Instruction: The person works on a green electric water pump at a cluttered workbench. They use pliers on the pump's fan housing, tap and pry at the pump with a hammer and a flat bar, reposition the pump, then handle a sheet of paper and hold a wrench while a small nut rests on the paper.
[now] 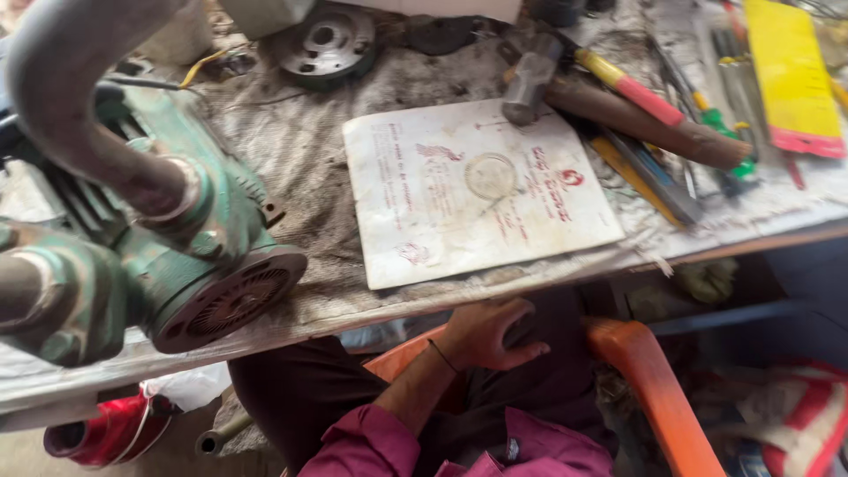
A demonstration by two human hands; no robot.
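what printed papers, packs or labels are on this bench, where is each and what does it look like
Printed sheet: middle of the bench, cream rectangle, red print, stained with a round ring mark, lying flat.
Yellow flat pack: far right, among the tools, long rectangle with a red band at its near end.
No screens or signs visible.

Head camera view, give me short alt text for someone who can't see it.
A person's hand rests open on their dark trousers, below a grimy workbench. On the bench sit a green motor pump, a stained printed card, a hammer and screwdrivers. An orange plastic chair shows underneath.
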